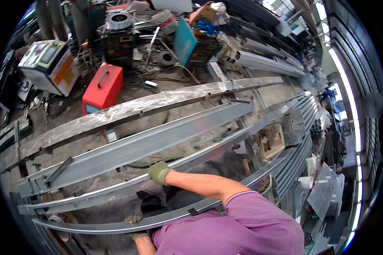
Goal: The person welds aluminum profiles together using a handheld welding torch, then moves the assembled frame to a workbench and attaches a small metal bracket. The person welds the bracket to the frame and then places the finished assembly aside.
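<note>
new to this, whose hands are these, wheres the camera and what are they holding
No robot here: the hands belong to a person in a purple shirt, wearing greenish gloves. The one picture comes from a wide fisheye camera on that person's head, looking down, so straight edges bend. The left hand curls round the nearest metal rail; the right hand is at the next rail, though its grip is hard to make out. Beyond lie a wide metal beam and a red box with a handle.
</note>
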`<action>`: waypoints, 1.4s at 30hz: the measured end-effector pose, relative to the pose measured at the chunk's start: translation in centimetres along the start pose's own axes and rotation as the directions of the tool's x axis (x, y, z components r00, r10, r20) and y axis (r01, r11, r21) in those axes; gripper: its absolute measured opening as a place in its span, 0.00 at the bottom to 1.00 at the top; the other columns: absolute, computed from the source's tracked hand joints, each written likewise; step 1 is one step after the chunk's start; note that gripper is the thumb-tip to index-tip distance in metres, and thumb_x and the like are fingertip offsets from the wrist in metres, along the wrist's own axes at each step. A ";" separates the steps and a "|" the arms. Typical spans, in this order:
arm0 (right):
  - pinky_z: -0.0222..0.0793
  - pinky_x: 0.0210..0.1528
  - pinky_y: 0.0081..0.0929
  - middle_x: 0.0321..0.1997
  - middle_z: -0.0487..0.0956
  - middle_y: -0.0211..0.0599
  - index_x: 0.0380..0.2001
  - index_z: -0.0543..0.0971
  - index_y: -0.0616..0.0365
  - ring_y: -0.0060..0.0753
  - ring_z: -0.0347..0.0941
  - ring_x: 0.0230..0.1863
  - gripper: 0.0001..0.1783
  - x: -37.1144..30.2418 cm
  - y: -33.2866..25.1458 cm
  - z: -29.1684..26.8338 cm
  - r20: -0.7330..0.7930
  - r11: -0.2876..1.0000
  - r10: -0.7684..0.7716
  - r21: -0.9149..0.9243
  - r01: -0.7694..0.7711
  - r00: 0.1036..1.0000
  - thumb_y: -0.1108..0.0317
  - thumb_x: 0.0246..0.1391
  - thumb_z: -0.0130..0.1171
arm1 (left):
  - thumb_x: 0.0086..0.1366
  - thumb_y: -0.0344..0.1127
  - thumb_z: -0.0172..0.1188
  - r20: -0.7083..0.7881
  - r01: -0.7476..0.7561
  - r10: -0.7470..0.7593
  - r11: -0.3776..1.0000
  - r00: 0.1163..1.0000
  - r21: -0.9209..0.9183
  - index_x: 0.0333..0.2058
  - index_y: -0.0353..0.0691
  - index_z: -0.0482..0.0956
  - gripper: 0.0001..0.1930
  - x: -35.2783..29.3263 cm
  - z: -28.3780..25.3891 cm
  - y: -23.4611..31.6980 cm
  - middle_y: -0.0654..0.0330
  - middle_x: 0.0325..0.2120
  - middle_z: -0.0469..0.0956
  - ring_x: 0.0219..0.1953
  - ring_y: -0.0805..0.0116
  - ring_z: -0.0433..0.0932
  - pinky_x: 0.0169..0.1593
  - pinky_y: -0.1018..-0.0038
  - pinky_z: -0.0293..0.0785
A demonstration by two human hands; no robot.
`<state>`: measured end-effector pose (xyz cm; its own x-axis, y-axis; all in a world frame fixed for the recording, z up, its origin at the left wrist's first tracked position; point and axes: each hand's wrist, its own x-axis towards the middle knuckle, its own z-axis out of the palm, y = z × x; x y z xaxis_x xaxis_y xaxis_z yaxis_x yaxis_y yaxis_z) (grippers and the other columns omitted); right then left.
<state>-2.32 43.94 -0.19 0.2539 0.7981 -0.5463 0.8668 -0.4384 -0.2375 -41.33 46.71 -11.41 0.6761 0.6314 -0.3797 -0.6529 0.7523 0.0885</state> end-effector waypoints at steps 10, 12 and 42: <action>0.77 0.59 0.54 0.50 0.88 0.54 0.50 0.89 0.49 0.62 0.84 0.55 0.28 -3.2 2.4 -1.4 0.039 0.984 0.148 0.095 -0.151 0.988 0.41 0.54 0.73 | 0.66 0.49 0.63 -0.055 0.001 -0.036 0.841 0.998 -0.541 0.26 0.54 0.80 0.11 0.2 5.5 -2.4 0.67 0.26 0.81 0.33 0.68 0.81 0.44 0.65 0.72; 0.77 0.58 0.55 0.48 0.88 0.52 0.48 0.87 0.50 0.62 0.84 0.54 0.21 -3.8 1.9 -0.7 0.026 0.980 0.189 0.051 -0.190 0.982 0.54 0.52 0.71 | 0.71 0.46 0.60 0.082 -0.011 0.040 0.948 0.996 -0.319 0.34 0.46 0.87 0.13 0.7 5.2 -2.2 0.62 0.29 0.85 0.37 0.64 0.83 0.48 0.65 0.74; 0.80 0.56 0.43 0.48 0.89 0.56 0.51 0.88 0.62 0.54 0.87 0.52 0.28 -8.7 -5.2 3.4 0.019 0.849 -0.162 0.512 0.130 0.987 0.44 0.67 0.66 | 0.63 0.70 0.73 -0.637 0.515 0.420 0.376 0.646 0.770 0.37 0.26 0.89 0.40 -2.3 13.5 -3.2 0.49 0.31 0.88 0.35 0.59 0.84 0.45 0.60 0.78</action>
<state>-10.49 37.91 3.08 0.1023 0.8507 -0.5156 0.5489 -0.4805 -0.6839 -36.16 45.38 1.63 -0.0550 0.6042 -0.7950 0.3664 0.7528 0.5468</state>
